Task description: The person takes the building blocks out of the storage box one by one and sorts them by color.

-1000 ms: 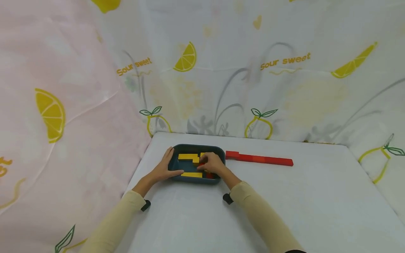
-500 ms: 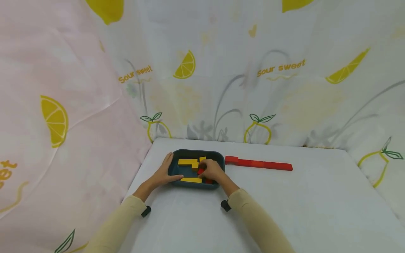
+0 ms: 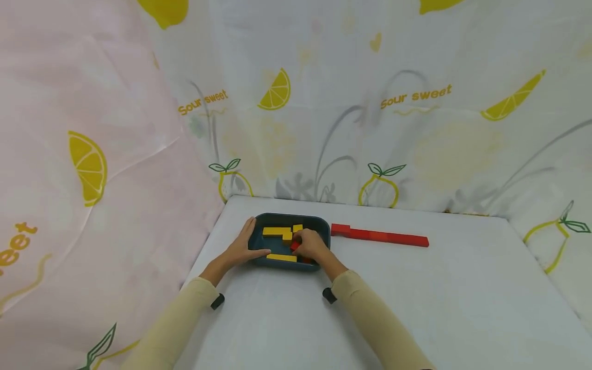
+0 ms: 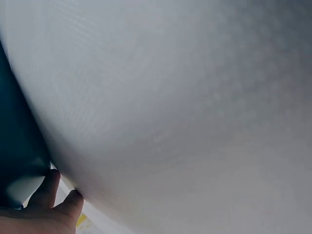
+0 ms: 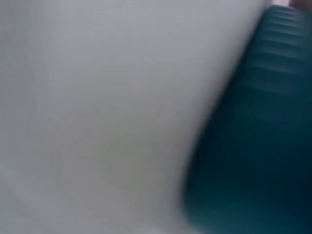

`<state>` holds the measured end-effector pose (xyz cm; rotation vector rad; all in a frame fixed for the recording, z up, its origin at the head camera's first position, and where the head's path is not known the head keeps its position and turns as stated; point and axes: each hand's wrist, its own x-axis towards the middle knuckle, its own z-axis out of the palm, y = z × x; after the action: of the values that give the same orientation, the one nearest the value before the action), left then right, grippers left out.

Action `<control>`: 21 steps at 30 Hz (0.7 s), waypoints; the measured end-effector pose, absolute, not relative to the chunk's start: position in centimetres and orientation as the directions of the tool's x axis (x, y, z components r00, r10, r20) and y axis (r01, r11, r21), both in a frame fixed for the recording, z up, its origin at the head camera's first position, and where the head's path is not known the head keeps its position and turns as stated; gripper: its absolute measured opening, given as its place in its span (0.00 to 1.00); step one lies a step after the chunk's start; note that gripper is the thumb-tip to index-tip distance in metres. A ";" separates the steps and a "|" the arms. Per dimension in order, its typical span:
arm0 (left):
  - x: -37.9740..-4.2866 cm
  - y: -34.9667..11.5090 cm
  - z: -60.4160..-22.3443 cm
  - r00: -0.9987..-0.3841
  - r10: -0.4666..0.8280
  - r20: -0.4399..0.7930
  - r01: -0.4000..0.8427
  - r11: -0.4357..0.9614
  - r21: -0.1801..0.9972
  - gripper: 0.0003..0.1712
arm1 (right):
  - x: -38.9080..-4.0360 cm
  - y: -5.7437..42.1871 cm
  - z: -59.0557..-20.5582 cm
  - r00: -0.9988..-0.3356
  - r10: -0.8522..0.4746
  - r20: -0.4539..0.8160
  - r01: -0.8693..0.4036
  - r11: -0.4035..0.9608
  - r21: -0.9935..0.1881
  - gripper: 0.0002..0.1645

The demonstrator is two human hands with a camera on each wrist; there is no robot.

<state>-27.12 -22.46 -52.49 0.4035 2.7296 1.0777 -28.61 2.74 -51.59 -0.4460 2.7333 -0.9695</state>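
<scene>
A dark teal tray [image 3: 324, 257] on the white table holds several yellow and red blocks. Spread along the tray's left end, my left hand [image 3: 238, 252] has its fingers against the outer side and its thumb over the front rim; in the left wrist view two fingertips [image 4: 73, 197] show beside the tray wall [image 4: 19, 136]. My right hand [image 3: 313, 244] reaches inside at the right end and pinches a small red block [image 3: 295, 246]. Left of it lie a long yellow block [image 3: 276, 231] at the back and another yellow block [image 3: 281, 257] along the front wall.
A long row of red blocks [image 3: 386, 237] runs rightward from the tray's right end, with one red block [image 3: 340, 229] set at its left end. Lemon-printed cloth [image 3: 324, 128] hangs behind and left of the white table [image 3: 416, 298]. In the right wrist view the ribbed tray side [image 5: 263, 122] appears.
The right hand has shifted slightly inside the tray with the red block at its fingertips. The left hand stays at the tray's left end; the head view tilts a little.
</scene>
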 end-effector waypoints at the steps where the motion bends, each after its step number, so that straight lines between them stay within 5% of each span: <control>1: -27.3 -22.3 -52.5 -0.946 0.317 -0.067 0.185 0.698 0.692 0.70 | -28.7 2.8 -51.7 -0.934 -0.345 -0.089 -0.215 0.745 -0.632 0.29; 21: -27.5 -22.7 -52.9 -0.934 0.353 -0.047 0.224 0.685 0.693 0.71 | -28.3 2.2 -52.0 -0.949 -0.293 -0.116 -0.139 0.719 -0.681 0.24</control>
<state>-27.52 -22.74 -52.94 0.4700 2.7186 1.0833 -28.33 2.22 -51.97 -0.3456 2.7085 -1.0471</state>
